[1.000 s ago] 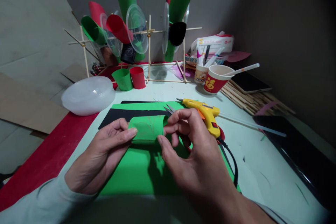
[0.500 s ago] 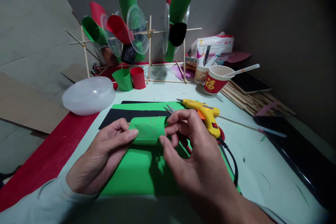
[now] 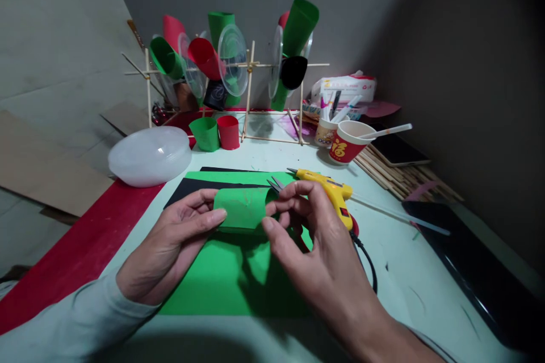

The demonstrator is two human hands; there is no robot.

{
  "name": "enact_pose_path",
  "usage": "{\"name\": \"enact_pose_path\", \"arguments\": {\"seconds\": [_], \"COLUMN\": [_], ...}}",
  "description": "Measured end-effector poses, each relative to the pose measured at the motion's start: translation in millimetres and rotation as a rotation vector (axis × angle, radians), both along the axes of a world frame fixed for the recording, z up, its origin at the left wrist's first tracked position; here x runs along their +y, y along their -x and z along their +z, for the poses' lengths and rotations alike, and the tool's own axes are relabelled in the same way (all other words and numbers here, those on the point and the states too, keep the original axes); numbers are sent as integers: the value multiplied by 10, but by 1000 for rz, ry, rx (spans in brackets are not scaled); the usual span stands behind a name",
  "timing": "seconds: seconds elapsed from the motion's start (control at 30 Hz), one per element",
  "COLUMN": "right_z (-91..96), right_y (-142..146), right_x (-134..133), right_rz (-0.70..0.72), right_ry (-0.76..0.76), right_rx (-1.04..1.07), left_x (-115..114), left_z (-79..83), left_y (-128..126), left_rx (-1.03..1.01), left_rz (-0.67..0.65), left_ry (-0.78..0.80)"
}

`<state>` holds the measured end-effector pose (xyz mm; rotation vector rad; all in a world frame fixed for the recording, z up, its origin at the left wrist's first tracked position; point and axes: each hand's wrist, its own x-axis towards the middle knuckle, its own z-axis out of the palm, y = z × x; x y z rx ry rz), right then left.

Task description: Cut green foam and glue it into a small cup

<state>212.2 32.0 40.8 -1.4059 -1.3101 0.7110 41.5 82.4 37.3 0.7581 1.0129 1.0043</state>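
While the left hand [image 3: 170,245] clamps its fingers on the nine o'clock end of the tube [image 3: 240,210], above green paper [image 3: 217,289], the right hand [image 3: 323,247] curls at three o'clock; whether its fingers pinch, I cannot tell.

Green rolled tube [image 3: 239,210], faintly line-marked, held sideways, right end open

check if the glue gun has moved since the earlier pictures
No. The glue gun lies as before in front of the stand, pointing the same way; both appear lower in the picture because the view shifted.
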Motion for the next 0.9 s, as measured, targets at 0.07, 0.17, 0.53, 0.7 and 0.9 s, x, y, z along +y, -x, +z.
{"name": "enact_pose_path", "arguments": {"seconds": [0.07, 0.17, 0.53, 0.7, 0.9], "right_z": [11, 25, 89, 80, 4], "right_y": [-31, -78, -252, -262, -243], "right_x": [4, -6, 6, 50, 48], "right_rz": [11, 13, -7, -1, 136], "right_ry": [19, 4, -99, -120, -27], "right_rx": [18, 62, 374, 361, 118], "left_x": [3, 18, 102, 117, 90], "left_z": [-11, -34, -43, -28, -21], "left_y": [17, 35, 76, 75, 82], "left_rx": [2, -21, -34, -17, 26], "left_rz": [-7, -52, -49, -39, -57], "left_ry": [-6, -17, -28, -70, -135]}}
